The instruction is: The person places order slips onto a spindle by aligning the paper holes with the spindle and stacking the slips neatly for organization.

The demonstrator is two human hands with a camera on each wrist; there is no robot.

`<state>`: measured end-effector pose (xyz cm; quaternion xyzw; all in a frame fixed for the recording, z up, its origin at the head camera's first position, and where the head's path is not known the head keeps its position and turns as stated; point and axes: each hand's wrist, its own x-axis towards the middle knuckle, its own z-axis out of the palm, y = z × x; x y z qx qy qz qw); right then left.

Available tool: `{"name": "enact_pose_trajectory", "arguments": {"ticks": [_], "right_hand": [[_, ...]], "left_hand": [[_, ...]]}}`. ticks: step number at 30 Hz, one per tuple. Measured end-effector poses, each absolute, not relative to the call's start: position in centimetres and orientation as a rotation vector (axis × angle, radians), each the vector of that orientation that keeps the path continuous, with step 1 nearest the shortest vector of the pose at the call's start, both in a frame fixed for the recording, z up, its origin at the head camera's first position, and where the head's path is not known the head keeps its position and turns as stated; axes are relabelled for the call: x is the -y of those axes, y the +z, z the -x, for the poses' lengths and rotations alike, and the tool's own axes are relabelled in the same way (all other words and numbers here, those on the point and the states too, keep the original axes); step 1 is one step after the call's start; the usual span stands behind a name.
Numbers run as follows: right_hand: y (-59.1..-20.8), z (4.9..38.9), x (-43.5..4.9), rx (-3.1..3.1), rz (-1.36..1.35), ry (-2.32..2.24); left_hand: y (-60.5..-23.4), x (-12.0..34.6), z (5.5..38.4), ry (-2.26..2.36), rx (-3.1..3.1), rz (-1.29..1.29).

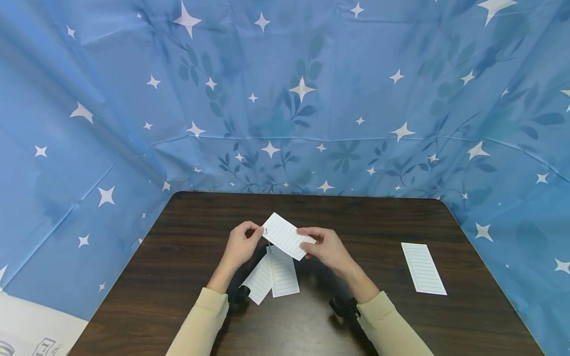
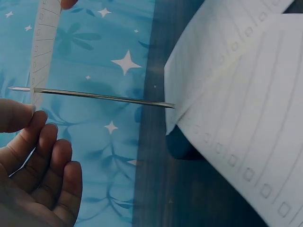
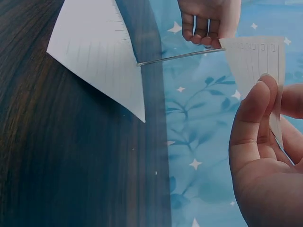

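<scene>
A lined white paper slip (image 1: 285, 235) with small checkboxes is held up between both hands. My left hand (image 1: 240, 244) pinches its left corner between thumb and index finger, right beside the spike. Thumb and fingers of my right hand (image 1: 327, 247) grip the slip's right end. A thin metal paper spike (image 2: 104, 97) passes through the slip near that left corner, its pointed tip showing beyond the paper in the left wrist view. Lower on the spike, two similar slips (image 1: 284, 272) hang fanned out. Part of a dark base (image 2: 182, 144) shows behind them.
Another lined slip (image 1: 424, 268) lies flat on the right side of the dark wooden table (image 1: 356, 212). A blue cloth with white stars (image 1: 285, 99) hangs behind the table's far edge. Both wrists wear black straps under cream sleeves (image 1: 200, 321).
</scene>
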<state>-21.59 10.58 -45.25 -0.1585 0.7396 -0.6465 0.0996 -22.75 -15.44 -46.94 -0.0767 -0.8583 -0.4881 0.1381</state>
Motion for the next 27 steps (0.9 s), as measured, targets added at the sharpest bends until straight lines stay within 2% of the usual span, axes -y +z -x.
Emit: {"name": "enact_pose_trajectory", "arguments": {"ticks": [27], "right_hand": [[-48.4, 21.5, -10.1, -2.549, 0.420, -1.563]], "left_hand": [[-49.6, 15.5, 22.7, -1.274, 2.704, 0.183]]}}
